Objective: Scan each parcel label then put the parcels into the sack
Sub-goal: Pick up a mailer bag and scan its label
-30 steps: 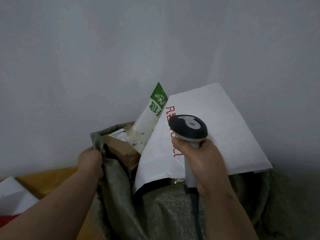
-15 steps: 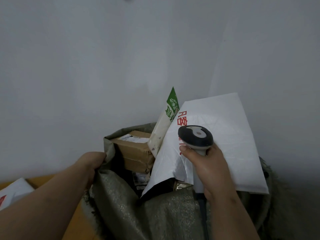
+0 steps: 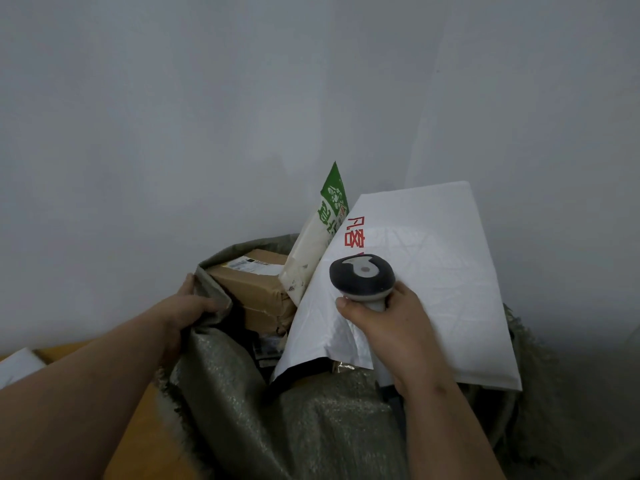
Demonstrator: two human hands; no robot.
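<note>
- My left hand [image 3: 194, 306] gripped the edge of the green sack [image 3: 277, 417], fingers curled round the cloth
- My right hand [image 3: 391, 337] was wrapped round the scanner [image 3: 362, 277], held over the big white parcel [image 3: 415, 282]
- That white parcel stuck out of the sack's mouth, tilted
- A brown box [image 3: 252, 289] and a green and white packet [image 3: 318, 237] sat inside, maybe touching each other
- A wooden table [image 3: 145, 431] was beside the sack

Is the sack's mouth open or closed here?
Open: the left hand holds the sack rim back, exposing a cardboard box inside.
</note>
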